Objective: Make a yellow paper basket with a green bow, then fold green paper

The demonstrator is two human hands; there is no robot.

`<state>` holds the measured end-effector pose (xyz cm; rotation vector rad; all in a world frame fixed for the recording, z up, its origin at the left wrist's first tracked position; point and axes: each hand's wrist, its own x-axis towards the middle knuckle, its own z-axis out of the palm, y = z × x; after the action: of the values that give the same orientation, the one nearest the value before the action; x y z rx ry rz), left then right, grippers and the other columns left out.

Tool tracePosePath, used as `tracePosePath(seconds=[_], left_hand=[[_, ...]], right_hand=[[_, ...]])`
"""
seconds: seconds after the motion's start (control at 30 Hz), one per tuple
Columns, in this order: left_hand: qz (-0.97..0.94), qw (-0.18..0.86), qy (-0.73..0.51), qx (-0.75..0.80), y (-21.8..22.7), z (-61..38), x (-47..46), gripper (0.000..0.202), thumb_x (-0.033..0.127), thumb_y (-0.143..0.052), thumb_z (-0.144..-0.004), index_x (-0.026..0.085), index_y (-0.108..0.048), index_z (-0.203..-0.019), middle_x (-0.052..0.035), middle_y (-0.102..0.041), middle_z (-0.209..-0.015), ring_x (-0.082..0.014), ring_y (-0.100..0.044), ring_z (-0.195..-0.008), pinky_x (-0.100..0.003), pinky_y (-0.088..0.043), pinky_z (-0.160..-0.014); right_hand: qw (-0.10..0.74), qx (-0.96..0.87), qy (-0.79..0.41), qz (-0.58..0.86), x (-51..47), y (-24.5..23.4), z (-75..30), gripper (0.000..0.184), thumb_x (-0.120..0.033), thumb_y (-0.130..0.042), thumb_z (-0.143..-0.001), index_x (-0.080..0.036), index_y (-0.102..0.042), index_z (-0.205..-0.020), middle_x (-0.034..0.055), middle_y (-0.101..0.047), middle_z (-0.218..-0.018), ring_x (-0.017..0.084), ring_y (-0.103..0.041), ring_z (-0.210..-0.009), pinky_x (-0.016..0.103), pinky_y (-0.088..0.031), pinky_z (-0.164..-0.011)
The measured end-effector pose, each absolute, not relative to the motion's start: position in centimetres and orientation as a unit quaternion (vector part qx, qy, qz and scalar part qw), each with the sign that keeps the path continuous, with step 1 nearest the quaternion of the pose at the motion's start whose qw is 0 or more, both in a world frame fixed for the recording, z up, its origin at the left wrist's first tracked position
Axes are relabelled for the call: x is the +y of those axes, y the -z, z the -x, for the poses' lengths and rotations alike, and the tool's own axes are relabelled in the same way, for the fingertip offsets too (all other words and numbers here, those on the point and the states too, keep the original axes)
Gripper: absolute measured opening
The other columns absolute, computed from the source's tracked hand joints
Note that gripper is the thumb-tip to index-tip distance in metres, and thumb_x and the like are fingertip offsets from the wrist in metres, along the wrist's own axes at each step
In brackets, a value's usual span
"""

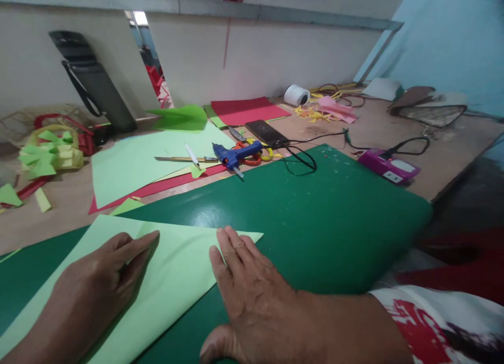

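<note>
A large light-green paper sheet (173, 264), folded to a pointed corner at the right, lies on a dark green mat. My left hand (98, 280) rests on its left part, index finger stretched out and the other fingers partly curled under. No object shows in that hand. Fingers extended and thumb apart, my right hand (252, 285) lies flat over the paper near its pointed end. The heel of this hand is over the mat (315, 217).
Beyond the mat are a blue glue gun (236, 155), scissors (258, 157), a black phone (266, 132) and stacked paper (129, 159). A purple power box (388, 166) sits at right, with its cable. A dark bottle (94, 86) and paper-flower basket (55, 151) stand at back left.
</note>
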<state>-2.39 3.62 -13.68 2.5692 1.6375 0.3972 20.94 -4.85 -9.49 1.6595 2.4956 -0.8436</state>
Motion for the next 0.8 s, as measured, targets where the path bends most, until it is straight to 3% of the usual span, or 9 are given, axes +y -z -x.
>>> tracePosePath(seconds=[0.17,0.43,0.63,0.8], left_hand=[[-0.853,-0.003,-0.093,0.513,13.9,2.8,3.7,0.041,0.035,-0.035,-0.089,0.023,-0.068,-0.111,0.0009,-0.048,-0.067,-0.0101,-0.042,-0.049,-0.021,-0.029,-0.052],[-0.857,-0.011,-0.091,0.506,13.7,2.7,3.6,0.041,0.034,-0.035,-0.090,0.023,-0.067,-0.113,0.0014,-0.047,-0.066,-0.0093,-0.040,-0.047,-0.021,-0.028,-0.051],[-0.854,-0.003,-0.102,0.510,13.8,2.6,3.7,0.043,0.035,-0.034,-0.088,0.022,-0.069,-0.111,-0.0001,-0.050,-0.068,-0.0099,-0.043,-0.048,-0.022,-0.029,-0.051],[-0.848,0.020,-0.108,0.518,13.3,2.1,3.6,0.045,0.037,-0.033,-0.088,0.020,-0.071,-0.107,-0.0003,-0.050,-0.066,-0.0099,-0.042,-0.047,-0.023,-0.030,-0.051]], right_hand=[[0.000,0.815,0.211,-0.539,-6.0,9.7,-22.4,0.097,-0.058,-0.062,-0.076,0.005,-0.029,-0.142,0.0324,-0.018,-0.147,0.042,-0.012,-0.138,0.056,-0.026,-0.109],[-0.033,0.828,0.063,-0.556,-8.1,11.4,-25.5,0.092,-0.063,-0.055,-0.078,0.006,-0.037,-0.137,0.0342,-0.033,-0.142,0.043,-0.030,-0.133,0.055,-0.036,-0.101],[-0.052,0.830,-0.064,-0.552,-9.3,12.7,-27.9,0.085,-0.062,-0.050,-0.082,0.005,-0.042,-0.133,0.0314,-0.044,-0.137,0.040,-0.037,-0.130,0.059,-0.035,-0.098],[-0.053,0.827,-0.080,-0.554,-8.9,12.1,-28.9,0.067,-0.052,-0.044,-0.090,0.004,-0.047,-0.128,0.0275,-0.055,-0.128,0.036,-0.049,-0.122,0.058,-0.041,-0.092]])
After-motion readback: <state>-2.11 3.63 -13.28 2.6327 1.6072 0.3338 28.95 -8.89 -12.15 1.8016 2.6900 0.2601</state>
